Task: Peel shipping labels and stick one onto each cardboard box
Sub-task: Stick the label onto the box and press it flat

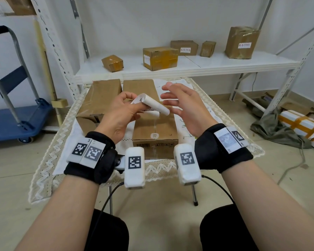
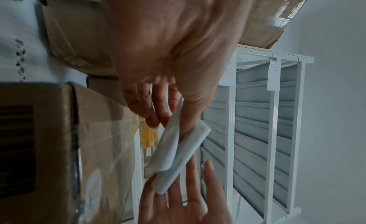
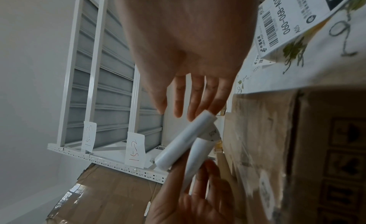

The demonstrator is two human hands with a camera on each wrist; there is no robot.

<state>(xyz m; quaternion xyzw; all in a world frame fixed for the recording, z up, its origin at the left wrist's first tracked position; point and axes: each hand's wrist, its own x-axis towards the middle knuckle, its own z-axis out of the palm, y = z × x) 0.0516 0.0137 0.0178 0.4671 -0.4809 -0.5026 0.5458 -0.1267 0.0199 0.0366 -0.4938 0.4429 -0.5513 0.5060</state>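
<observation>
My left hand (image 1: 134,102) pinches a white shipping label (image 1: 156,105) that has curled into two rolls, held above the boxes. In the left wrist view the label (image 2: 178,152) sticks out from between thumb and fingers (image 2: 158,111). My right hand (image 1: 172,100) is open, fingers straight, right beside the label's far end; whether it touches is unclear. The right wrist view shows the label (image 3: 184,144) just beyond those fingers (image 3: 198,102). Two brown cardboard boxes stand on the small table: a taped one (image 1: 98,98) on the left and a longer one (image 1: 152,131) directly under the hands.
A lace-edged cloth (image 1: 62,138) covers the table, with loose labels (image 3: 293,23) lying on it at the right. Behind, a white shelf (image 1: 188,67) carries several taped boxes. A blue cart (image 1: 16,120) stands at left; packages and rags (image 1: 288,122) lie on the floor at right.
</observation>
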